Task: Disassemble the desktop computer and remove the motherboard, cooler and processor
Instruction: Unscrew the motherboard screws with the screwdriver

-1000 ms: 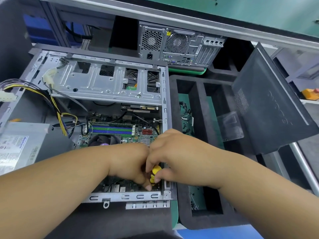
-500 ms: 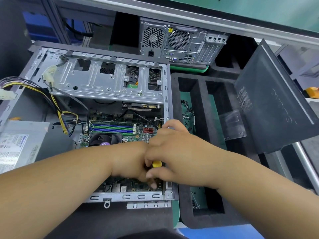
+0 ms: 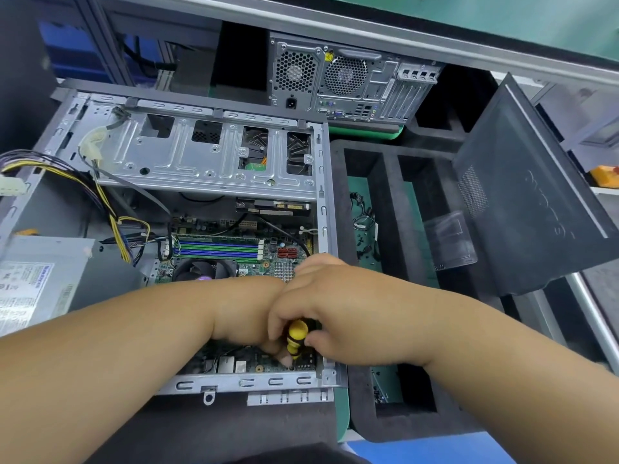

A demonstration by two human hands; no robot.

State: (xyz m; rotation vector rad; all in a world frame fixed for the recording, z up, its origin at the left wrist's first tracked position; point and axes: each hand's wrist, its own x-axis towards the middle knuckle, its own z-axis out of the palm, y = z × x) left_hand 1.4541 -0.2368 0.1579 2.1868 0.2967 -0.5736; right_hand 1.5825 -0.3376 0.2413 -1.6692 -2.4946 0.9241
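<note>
Fingers of the right hand (image 3: 335,306) wrap the yellow screwdriver (image 3: 296,339) tip-down on the motherboard (image 3: 234,363) corner, left hand (image 3: 251,313) fingertips pinching near its shaft.

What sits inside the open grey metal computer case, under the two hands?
Inside the open grey metal computer case: green motherboard with blue-green memory slots and black round cooler fan. Right hand holds yellow-black screwdriver; left hand hides the screw.

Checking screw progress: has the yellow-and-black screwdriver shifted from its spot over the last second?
No. The yellow-and-black screwdriver stays by the open grey metal case's near-right corner.
</note>
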